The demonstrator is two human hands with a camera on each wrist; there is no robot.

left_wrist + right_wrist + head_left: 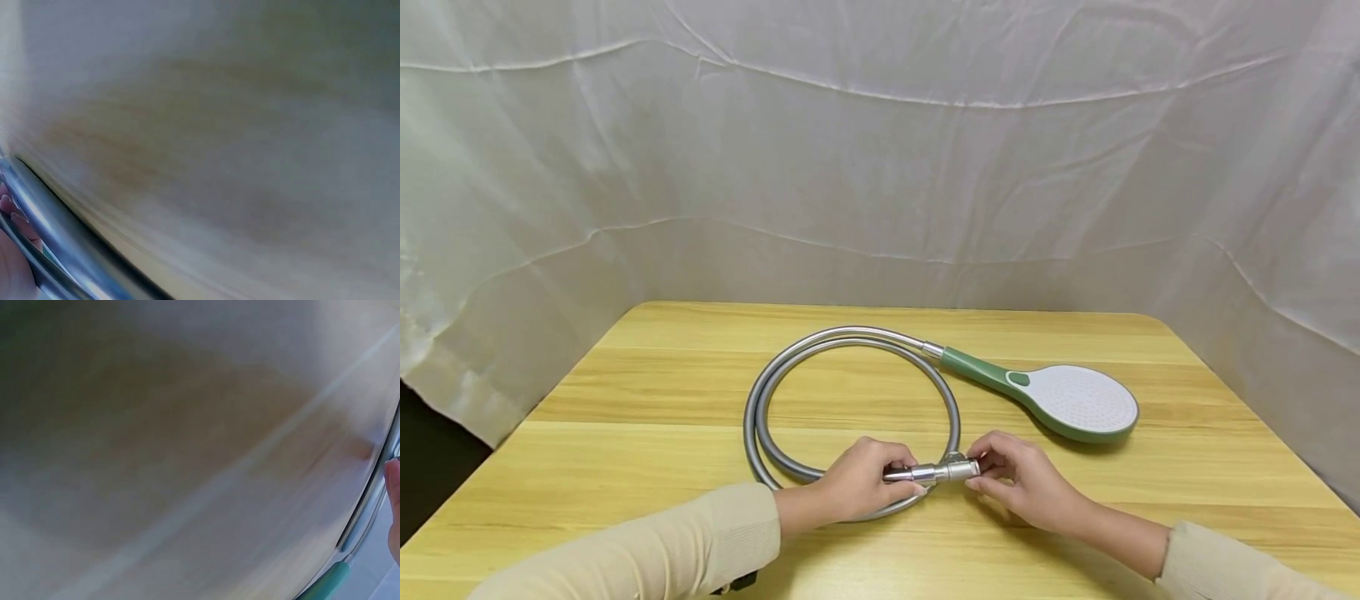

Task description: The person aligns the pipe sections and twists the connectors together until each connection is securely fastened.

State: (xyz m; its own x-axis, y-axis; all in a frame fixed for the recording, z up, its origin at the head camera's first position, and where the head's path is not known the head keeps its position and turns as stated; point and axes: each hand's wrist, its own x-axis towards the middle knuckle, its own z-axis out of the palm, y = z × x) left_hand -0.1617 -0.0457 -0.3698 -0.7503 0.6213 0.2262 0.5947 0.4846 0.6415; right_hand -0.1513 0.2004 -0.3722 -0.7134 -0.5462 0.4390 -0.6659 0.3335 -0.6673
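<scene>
A grey shower hose (pixel 752 408) lies coiled on the wooden table, joined at its far end to a green shower head (pixel 1078 402) with a white spray face. Near the front of the coil, my left hand (pixel 865 482) grips the hose's chrome end. That end meets a silver connector (pixel 958 469), which my right hand (pixel 1022 479) pinches at its right tip between thumb and fingers. In the left wrist view the hose (pixel 69 231) crosses the lower left corner beside fingertips. The right wrist view catches part of the green handle (pixel 326 581) at its lower right.
The table (pixel 647 367) has rounded far corners. Pale cloth (pixel 880 183) hangs behind it and along both sides. A dark gap (pixel 433 458) shows past the left edge.
</scene>
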